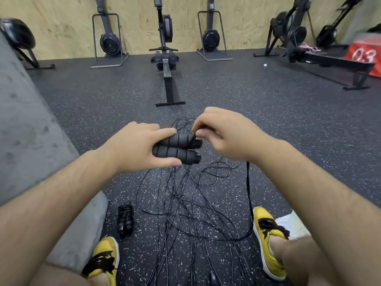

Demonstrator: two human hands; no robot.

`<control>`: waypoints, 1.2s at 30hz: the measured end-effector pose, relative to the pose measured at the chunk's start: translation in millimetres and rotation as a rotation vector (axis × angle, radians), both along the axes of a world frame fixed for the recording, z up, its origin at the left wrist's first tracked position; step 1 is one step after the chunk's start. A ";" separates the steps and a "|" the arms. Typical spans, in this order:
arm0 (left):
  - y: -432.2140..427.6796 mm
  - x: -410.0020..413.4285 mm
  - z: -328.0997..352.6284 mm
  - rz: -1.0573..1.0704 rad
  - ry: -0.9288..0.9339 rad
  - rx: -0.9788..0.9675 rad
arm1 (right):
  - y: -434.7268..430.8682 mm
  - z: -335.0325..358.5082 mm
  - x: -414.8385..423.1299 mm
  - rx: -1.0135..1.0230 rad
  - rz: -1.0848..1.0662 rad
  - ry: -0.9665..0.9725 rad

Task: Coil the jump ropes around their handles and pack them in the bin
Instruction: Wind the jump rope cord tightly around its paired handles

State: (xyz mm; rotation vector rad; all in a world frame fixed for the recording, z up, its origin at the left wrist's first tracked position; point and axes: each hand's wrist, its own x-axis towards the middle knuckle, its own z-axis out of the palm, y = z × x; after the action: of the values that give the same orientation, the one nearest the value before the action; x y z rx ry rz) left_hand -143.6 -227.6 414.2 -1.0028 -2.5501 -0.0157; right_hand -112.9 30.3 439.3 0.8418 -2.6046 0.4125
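The left hand [136, 147] grips two black, ribbed foam handles [177, 148] side by side, held level above the speckled rubber floor [103, 100]. The right hand [226, 135] pinches at their capped ends with curled fingers, seemingly on the thin cord [185, 203], though blur hides the contact. That glossy black cord lies in a loose tangle on the floor between two yellow shoes [268, 234]. One wound bundle [125, 220] lies beside a grey bench [31, 120].
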 end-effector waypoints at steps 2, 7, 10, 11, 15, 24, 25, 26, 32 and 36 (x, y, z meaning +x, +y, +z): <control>-0.3 6.1 5.8 -0.068 -0.125 0.089 | 7.2 -0.9 -11.1 -0.156 0.034 -0.056; 12.5 25.0 15.1 -0.147 -0.249 0.362 | -6.4 -22.0 -12.9 -0.371 -0.031 -0.313; 20.8 24.8 12.6 -0.021 -0.142 0.382 | -40.9 -40.4 -4.3 -0.293 -0.083 -0.244; 21.5 22.3 12.5 0.047 -0.086 0.370 | -50.0 -48.5 -3.3 -0.279 -0.084 -0.232; 11.2 3.4 10.1 0.238 0.072 0.224 | -62.2 -55.0 11.1 -0.045 -0.070 -0.389; -2.9 -3.3 -2.0 0.159 0.027 -0.023 | -23.2 -0.2 21.8 0.223 -0.045 -0.053; -2.2 -0.6 -2.8 0.117 0.011 -0.035 | -18.5 2.0 16.6 0.219 -0.033 -0.025; -2.0 2.1 -2.6 0.068 -0.004 -0.039 | -14.3 3.1 11.1 0.195 -0.014 0.000; -0.2 17.9 4.1 -0.147 -0.167 0.008 | 6.4 -2.4 -20.0 0.003 0.034 -0.013; 9.9 30.2 13.5 -0.139 -0.172 0.243 | -4.9 -27.7 -15.8 -0.350 -0.034 -0.296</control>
State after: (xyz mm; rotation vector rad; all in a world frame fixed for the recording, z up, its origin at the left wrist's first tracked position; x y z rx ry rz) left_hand -113.5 -217.6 427.7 -1.1193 -2.5445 -0.4576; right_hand -128.7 25.4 411.6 0.6561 -2.6819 1.0164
